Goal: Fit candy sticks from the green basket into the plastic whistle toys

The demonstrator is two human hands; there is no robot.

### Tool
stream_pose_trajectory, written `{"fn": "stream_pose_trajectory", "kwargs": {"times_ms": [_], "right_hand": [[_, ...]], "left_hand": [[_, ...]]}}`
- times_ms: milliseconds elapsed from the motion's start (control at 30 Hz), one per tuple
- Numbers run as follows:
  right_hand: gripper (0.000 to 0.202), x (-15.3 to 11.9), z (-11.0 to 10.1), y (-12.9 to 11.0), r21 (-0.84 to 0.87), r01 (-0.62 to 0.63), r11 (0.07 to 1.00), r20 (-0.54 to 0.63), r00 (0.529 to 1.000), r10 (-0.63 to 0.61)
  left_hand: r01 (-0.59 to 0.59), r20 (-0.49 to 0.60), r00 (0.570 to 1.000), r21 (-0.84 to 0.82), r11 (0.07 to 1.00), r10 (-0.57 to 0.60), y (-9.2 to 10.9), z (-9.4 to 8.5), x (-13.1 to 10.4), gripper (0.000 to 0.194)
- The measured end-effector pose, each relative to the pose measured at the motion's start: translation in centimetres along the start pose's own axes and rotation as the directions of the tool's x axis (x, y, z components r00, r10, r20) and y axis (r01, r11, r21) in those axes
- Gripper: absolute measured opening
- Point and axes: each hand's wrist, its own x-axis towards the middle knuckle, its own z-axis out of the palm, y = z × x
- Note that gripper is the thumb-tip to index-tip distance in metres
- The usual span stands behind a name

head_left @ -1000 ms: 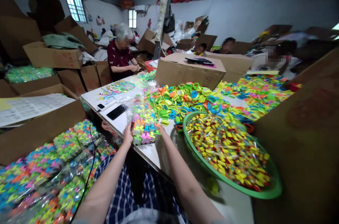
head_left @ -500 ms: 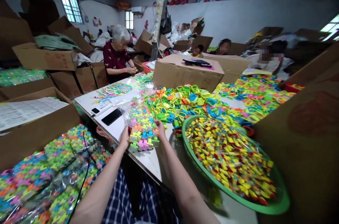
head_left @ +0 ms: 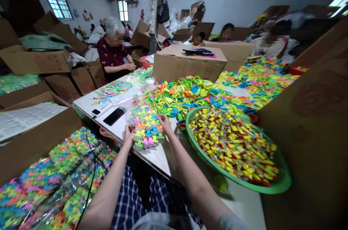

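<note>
A clear plastic bag of small colourful plastic pieces (head_left: 147, 130) lies on the near edge of the white table (head_left: 114, 132), its pieces packed in rows of green, pink, orange and blue. My left hand (head_left: 129, 135) grips the bag's left side with bent fingers. On the opposite side, my right hand (head_left: 164, 124) pinches the bag's upper right edge. Loose clear plastic spreads at the bag's far end. Just left of it lies a black phone (head_left: 114, 116). Behind the bag is a heap of bright plastic bands (head_left: 190, 94).
A green basket (head_left: 284, 184) of yellow-and-red wrapped pieces stands at right, beside a large carton (head_left: 307, 124). Filled bags (head_left: 40, 183) lie below left, with a black cable (head_left: 94, 172) hanging over them. A carton (head_left: 187, 64) stands farther back; a person (head_left: 112, 50) sits across the table.
My view has tilted down and shifted slightly. The bag looks flatter on the table, and my right hand has moved a little up along its edge. Both hands stay on it.
</note>
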Motion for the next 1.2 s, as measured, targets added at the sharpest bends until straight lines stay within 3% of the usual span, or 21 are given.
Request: {"fn": "stream_pose_trajectory", "kwargs": {"times_ms": [100,433,700,933,1200], "right_hand": [[0.032,0.8,0.1,-0.8,-0.009,0.039,0.999,-0.001,0.999,-0.039],[0.029,0.7,-0.7,-1.8,-0.027,0.085,0.996,0.078,0.994,-0.083],[0.031,0.7,-0.8,-1.7,-0.032,0.126,0.991,0.102,0.987,-0.123],[0.035,0.0,-1.6,-1.3,-0.048,0.114,0.992,0.069,0.991,-0.111],[0.026,-1.5,-2.6,0.0,-0.077,0.086,0.993,0.062,0.995,-0.082]], "left_hand": [[-0.028,-0.038,0.999,0.025,0.999,0.028,0.5,0.0,-0.5,0.036],[-0.036,-0.097,0.994,0.206,0.978,0.057,1.3,0.2,1.2,0.017],[-0.136,-0.209,0.956,0.311,0.941,0.207,3.8,0.0,1.9,0.010],[-0.262,-0.095,0.948,0.303,0.916,0.303,5.3,-0.9,0.6,0.015],[-0.246,0.076,0.969,0.290,0.925,0.234,4.0,-2.4,-0.2,0.010]]}}
